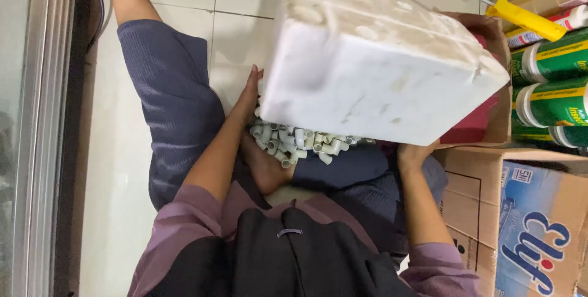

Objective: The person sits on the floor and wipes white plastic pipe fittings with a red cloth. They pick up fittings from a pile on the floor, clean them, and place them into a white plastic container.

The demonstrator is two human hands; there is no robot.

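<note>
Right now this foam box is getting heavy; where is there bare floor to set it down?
Bare tiles lie between the glass door frame and the left leg. The right side is crowded with cardboard boxes and spray cans.
</note>
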